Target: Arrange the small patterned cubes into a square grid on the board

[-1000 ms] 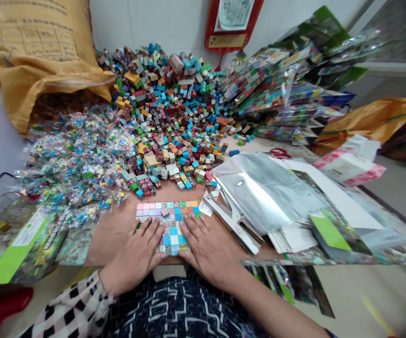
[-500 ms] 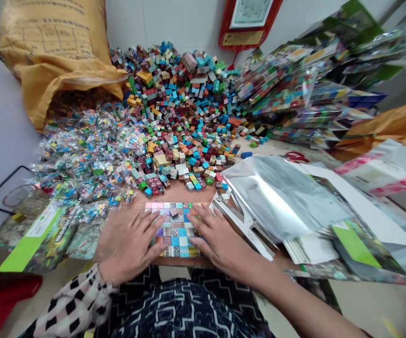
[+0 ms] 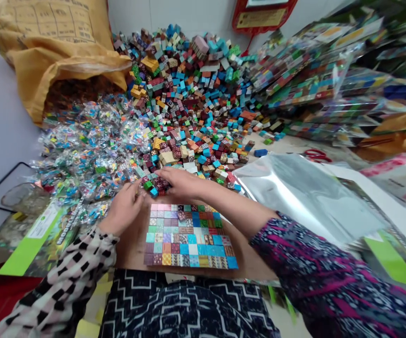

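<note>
A flat square grid of small coloured cubes [image 3: 189, 237] lies on the brown board [image 3: 132, 244] in front of me. Both hands have reached past it to the near edge of the big heap of loose cubes [image 3: 192, 94]. My right hand [image 3: 182, 182] lies across the edge cubes, its fingers bent down and closed on a few dark red and blue ones. My left hand [image 3: 123, 210] sits just to the left, fingers curled in next to the same cubes; what they hold is hidden.
A yellow sack [image 3: 55, 51] lies open at the back left. Small clear bags of pieces [image 3: 83, 150] spread along the left. Silver foil bags [image 3: 305, 197] and packed colourful packets [image 3: 312, 80] fill the right. Red scissors [image 3: 316, 155] lie behind the foil bags. A green printed box [image 3: 37, 234] sits near left.
Both hands have lifted off the cube grid and moved forward to the edge of the loose heap. The camera has tilted down and closer, so the whole grid shows.
</note>
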Available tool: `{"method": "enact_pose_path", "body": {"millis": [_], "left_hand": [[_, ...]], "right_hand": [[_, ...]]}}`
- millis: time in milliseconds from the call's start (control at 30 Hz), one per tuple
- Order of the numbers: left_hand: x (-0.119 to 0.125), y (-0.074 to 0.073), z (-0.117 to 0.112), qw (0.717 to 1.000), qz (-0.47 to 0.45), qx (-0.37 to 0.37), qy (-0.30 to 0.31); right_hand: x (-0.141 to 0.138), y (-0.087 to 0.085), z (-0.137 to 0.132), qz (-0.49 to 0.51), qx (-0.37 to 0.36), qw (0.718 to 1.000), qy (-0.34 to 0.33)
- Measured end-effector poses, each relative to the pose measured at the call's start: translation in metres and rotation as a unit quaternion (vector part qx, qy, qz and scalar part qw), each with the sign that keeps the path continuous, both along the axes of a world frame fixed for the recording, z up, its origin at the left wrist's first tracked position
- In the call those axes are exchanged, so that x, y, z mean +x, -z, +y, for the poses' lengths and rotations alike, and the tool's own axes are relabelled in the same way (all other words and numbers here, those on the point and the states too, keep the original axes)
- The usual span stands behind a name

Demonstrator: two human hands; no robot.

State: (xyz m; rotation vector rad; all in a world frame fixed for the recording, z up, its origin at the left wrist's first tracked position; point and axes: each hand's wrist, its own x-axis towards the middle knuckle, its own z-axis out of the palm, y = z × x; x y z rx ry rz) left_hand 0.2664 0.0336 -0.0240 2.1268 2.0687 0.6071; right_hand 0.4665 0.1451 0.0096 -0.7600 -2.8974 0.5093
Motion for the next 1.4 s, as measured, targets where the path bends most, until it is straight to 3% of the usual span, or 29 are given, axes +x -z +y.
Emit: {"method": "enact_pose_path", "body": {"millis": [133,333,567,667,767,867,967,1200,1400], "left_hand": [[0.001,0.003,0.008,1.0,0.006,-0.017,0.003],[0.002,0.007,0.01,1.0,0.005,-0.026,0.007],[0.001,0.0,-0.003,0.999,-0.035,0.007,0.021],[0.002,-0.004,-0.017,0.995,-0.09,0.044,0.013],[0.006,-0.005,-0.03,0.988,-0.151,0.026,-0.002],[0.011,0.0,-0.039,0.975,-0.221,-0.02,-0.011],[0.013,0.01,-0.045,0.954,-0.29,-0.07,-0.019],[0.016,0.019,-0.056,0.892,-0.427,-0.146,-0.039],[0.02,0.017,-0.059,0.875,-0.459,-0.15,-0.041]], "right_hand": [[-0.017,0.0,0.01,-0.049,0.001,0.999,-0.007],[-0.025,-0.015,0.009,-0.089,0.004,0.996,-0.015],[-0.02,-0.018,0.011,-0.067,0.001,0.998,-0.014],[-0.009,-0.024,-0.001,-0.011,0.005,1.0,0.005],[0.0,-0.033,-0.027,-0.029,-0.012,0.999,-0.004],[0.002,-0.04,-0.055,-0.103,-0.026,0.994,0.016],[-0.001,-0.039,-0.071,-0.117,-0.036,0.992,0.032],[-0.005,-0.017,-0.074,-0.078,-0.04,0.996,-0.036],[-0.003,-0.014,-0.078,-0.067,-0.061,0.995,-0.05]]}}
